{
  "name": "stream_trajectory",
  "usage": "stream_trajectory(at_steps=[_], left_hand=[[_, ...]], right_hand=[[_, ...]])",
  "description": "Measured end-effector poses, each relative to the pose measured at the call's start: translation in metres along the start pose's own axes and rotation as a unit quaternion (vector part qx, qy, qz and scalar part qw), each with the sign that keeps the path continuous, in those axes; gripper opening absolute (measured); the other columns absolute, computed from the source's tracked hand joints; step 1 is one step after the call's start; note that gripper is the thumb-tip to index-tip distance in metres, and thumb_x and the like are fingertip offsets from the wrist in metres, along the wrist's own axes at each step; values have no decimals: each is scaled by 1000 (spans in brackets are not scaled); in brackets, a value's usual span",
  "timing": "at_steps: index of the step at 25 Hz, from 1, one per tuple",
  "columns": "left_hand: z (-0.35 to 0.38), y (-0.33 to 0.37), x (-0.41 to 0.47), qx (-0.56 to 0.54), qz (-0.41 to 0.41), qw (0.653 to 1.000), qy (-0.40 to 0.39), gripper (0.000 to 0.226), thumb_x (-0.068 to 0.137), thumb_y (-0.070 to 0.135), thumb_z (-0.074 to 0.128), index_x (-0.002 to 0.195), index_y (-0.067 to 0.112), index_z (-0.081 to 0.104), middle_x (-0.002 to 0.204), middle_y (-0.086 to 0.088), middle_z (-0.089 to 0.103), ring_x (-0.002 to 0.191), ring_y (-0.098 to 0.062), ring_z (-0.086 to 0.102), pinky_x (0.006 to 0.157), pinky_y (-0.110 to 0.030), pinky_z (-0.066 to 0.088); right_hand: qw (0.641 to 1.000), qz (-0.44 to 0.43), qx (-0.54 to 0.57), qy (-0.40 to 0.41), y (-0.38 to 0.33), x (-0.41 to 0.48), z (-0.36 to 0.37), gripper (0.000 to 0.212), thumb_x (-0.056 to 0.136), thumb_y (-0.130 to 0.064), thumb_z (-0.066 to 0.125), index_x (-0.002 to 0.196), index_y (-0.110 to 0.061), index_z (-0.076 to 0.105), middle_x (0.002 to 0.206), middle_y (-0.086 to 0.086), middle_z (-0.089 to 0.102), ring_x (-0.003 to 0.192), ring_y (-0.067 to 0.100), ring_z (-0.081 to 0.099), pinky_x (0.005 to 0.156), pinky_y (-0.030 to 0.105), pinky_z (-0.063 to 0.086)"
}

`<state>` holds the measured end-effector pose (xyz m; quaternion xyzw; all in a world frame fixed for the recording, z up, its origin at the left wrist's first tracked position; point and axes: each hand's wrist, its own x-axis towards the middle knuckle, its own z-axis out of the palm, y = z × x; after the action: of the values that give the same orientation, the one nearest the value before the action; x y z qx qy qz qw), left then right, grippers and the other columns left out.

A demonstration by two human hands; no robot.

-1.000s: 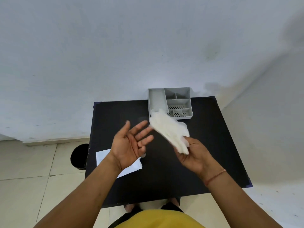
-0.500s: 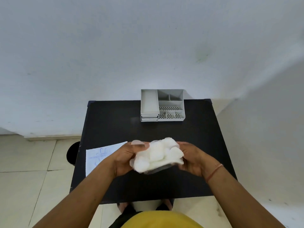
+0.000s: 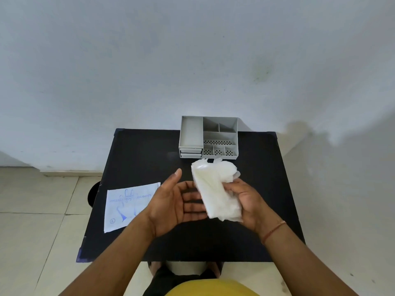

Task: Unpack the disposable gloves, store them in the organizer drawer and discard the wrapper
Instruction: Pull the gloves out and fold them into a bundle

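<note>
Head view: the right hand (image 3: 245,204) clasps 1 bundle of gloves (image 3: 215,189) above the table (image 3: 136,159), while the left hand (image 3: 175,201) lies spread, palm up, fingers beneath the bundle. 1 wrapper (image 3: 126,208) lies flat at left; 1 organizer (image 3: 208,136) stands at the far edge.

Wrapper (image 3: 130,207) left of hands; organizer (image 3: 209,137) behind.

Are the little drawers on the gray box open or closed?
Closed. Both drawers sit flush in the organizer front; the gloves are in the right hand.
</note>
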<state>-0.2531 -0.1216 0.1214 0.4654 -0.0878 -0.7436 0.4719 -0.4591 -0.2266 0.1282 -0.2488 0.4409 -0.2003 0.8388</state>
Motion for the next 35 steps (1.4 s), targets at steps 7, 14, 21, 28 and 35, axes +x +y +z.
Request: stream_trajectory(at_steps=[7,14,21,28,35], left_hand=[[16,-12,11,14,82,992,97,44,96,10,74,139,8,65,138,-21,74,123,-40,74,99,-64,59],[9,-27,10,-108,115,985,64,63,92,1,73,152,12,56,150,-20,65,133,-44,66,89,-58,65],[21,-33,23,-183,137,972,44,58,100,-3,61,155,9,52,149,-21,66,132,-48,65,71,-51,66],[24,-35,25,-198,136,968,70,56,95,-2,62,150,6,57,145,-23,68,124,-42,72,84,-52,64],[18,-37,23,-158,113,980,52,56,93,4,69,148,7,61,145,-27,67,125,-44,67,92,-53,63]], right_hand=[[997,10,-78,-15,-15,6,1,37,99,-23,69,134,-12,67,131,19,74,121,46,69,97,67,56],[985,-12,-169,34,-8,-20,-13,26,95,-20,75,120,-12,73,118,17,77,93,31,78,67,37,63],[977,-69,-182,85,-11,-21,-3,18,94,-14,76,111,-8,75,99,15,76,77,20,73,68,34,64],[764,-333,-542,109,4,-27,4,14,92,-23,78,106,-25,78,96,-10,72,85,9,72,74,22,61],[534,-343,-771,-43,19,-28,2,36,96,-38,63,131,-34,71,119,-9,56,114,9,55,98,28,55]])
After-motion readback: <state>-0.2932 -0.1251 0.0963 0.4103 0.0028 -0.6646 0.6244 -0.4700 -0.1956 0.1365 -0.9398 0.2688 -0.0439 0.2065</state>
